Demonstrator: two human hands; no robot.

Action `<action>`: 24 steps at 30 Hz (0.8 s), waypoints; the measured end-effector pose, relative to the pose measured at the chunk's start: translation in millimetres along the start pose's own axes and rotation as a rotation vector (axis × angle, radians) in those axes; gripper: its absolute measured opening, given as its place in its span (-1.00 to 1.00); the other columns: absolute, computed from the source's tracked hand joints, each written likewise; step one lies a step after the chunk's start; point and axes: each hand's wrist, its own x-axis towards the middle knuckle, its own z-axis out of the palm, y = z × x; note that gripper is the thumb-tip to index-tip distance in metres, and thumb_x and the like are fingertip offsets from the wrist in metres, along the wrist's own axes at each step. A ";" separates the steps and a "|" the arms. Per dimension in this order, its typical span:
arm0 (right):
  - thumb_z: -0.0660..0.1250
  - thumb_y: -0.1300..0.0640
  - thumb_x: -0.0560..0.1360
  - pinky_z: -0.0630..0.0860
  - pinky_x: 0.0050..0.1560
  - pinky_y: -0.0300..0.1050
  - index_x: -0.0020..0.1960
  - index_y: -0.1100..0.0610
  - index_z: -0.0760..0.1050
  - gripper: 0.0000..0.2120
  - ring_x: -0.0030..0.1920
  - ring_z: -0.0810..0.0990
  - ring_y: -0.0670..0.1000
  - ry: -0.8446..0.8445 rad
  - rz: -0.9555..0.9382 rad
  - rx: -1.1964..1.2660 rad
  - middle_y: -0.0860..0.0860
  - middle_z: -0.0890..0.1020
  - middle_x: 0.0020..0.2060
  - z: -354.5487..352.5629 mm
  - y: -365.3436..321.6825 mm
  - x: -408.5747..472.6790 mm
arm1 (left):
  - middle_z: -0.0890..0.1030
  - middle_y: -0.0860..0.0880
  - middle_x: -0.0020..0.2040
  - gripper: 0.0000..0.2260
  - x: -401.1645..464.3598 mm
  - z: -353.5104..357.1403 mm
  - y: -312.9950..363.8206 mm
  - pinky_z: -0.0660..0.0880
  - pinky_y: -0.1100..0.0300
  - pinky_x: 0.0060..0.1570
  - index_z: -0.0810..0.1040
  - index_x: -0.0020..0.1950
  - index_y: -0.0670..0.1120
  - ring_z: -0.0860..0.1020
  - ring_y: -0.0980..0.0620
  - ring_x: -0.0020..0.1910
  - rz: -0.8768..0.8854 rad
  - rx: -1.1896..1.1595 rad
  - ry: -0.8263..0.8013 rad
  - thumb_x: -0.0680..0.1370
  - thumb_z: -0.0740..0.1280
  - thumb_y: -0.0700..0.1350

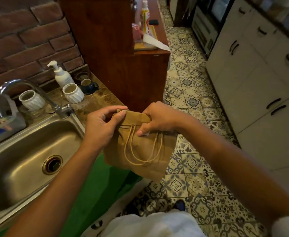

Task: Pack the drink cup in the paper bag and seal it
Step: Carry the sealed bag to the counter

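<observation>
Right beside the sink (29, 151), both hands grip the paper bag's (140, 151) folded top: left hand (102, 124) one corner, right hand (159, 120) the other.

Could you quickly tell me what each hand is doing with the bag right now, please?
Left hand: closed, pinching the folded top of the paper bag.
Right hand: closed on the fold's other end, thumb pressing a small white piece.

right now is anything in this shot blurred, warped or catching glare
Head view: wide-angle bend curves the cabinets and the brick wall; dim warm light; soft glare on the sink basin and faucet; the paper bag and both hands are fairly sharp, the far counter bottle softer.
</observation>
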 end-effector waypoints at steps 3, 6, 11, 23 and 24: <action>0.62 -0.15 0.33 0.35 -0.33 -0.34 -0.24 -0.16 0.53 -0.74 -0.26 0.57 -0.37 -0.027 0.017 -0.079 -0.24 0.62 -0.31 -22.6 41.1 -25.8 | 0.73 0.24 -0.06 -0.85 7.6 38.8 5.8 0.55 0.42 -0.18 0.71 0.04 0.21 0.68 0.25 -0.06 -0.003 0.011 -0.021 0.59 0.44 -0.06; 0.62 -0.17 0.33 0.32 -0.33 -0.29 -0.31 -0.17 0.46 -0.68 -0.32 0.52 -0.29 0.011 0.045 -0.130 -0.26 0.56 -0.36 -43.6 78.9 -52.3 | 0.73 0.25 -0.05 -0.87 15.8 87.5 13.7 0.56 0.39 -0.19 0.71 0.04 0.21 0.68 0.25 -0.05 -0.016 0.024 -0.053 0.59 0.44 -0.03; 0.53 -0.38 0.27 0.50 -0.16 -0.17 0.04 -0.11 0.57 -0.52 -0.12 0.57 -0.18 0.107 0.128 -0.056 -0.24 0.59 -0.14 -80.5 138.9 -118.0 | 0.71 0.33 -0.03 -0.87 33.2 162.1 28.8 0.58 0.39 -0.15 0.70 0.03 0.27 0.67 0.28 -0.02 0.020 0.074 -0.118 0.59 0.42 0.02; 0.44 0.05 0.58 0.53 -0.09 -0.35 0.04 0.02 0.68 -0.91 -0.13 0.69 -0.15 0.890 0.357 0.469 -0.12 0.73 -0.15 -101.6 277.4 -320.6 | 0.74 0.22 -0.10 -0.85 68.3 359.9 72.1 0.53 0.43 -0.19 0.73 0.03 0.24 0.66 0.30 -0.13 0.048 -0.097 -0.327 0.59 0.44 -0.03; 0.45 0.04 0.57 0.57 -0.07 -0.27 0.03 0.01 0.69 -0.92 -0.12 0.71 -0.08 0.972 0.383 0.478 -0.08 0.74 -0.15 -103.0 281.9 -333.9 | 0.74 0.22 -0.12 -0.85 70.7 378.3 75.9 0.52 0.45 -0.22 0.72 0.04 0.23 0.66 0.30 -0.16 0.058 -0.111 -0.361 0.59 0.44 -0.03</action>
